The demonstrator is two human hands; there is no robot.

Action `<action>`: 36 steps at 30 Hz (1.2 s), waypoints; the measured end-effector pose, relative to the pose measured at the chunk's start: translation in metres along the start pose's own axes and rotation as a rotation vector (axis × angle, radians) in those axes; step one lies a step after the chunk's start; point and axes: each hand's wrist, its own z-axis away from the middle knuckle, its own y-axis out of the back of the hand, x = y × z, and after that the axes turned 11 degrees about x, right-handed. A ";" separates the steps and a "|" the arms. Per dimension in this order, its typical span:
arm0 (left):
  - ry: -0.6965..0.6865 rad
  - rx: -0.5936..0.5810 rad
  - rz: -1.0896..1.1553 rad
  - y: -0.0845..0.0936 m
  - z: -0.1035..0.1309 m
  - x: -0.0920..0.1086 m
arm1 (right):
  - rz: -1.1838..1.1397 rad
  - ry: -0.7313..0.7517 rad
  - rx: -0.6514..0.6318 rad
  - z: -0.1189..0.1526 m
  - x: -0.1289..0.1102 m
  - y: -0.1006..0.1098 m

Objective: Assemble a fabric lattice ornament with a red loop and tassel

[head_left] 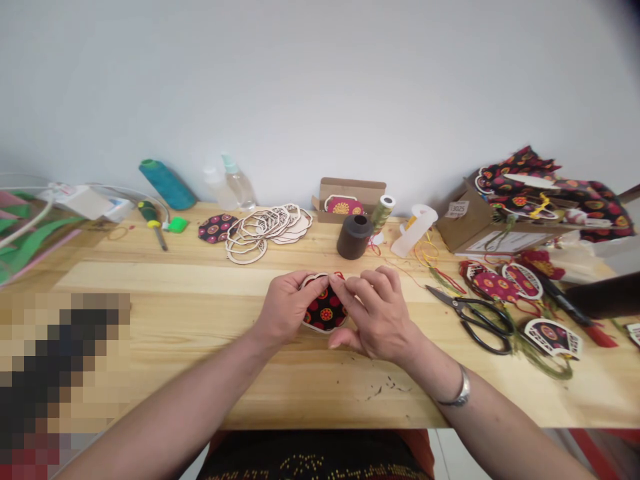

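My left hand [286,303] is closed on the edge of a scalloped fabric ornament [326,315], its thumb lying across the upper face. Black cloth with red and yellow floral rounds fills the ornament's pale wooden rim. At the top edge, the index finger of my right hand [377,313] touches the piece beside the left thumb. The right thumb stands apart below, and the other right fingers are bent. A bit of red cord [339,275] shows behind the fingertips. Both hands cover part of the ornament's rim.
Black-handled scissors [483,320] lie right, near finished ornaments [500,283] and a cardboard box [470,223] of cloth. Behind the hands stand a black thread cone [354,237] and a green spool [383,212]. Wooden frames [267,230] and a screwdriver [151,220] lie left.
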 end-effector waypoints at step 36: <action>0.130 0.030 0.179 -0.006 -0.002 -0.002 | -1.176 -1.550 -0.170 -0.005 0.011 -0.013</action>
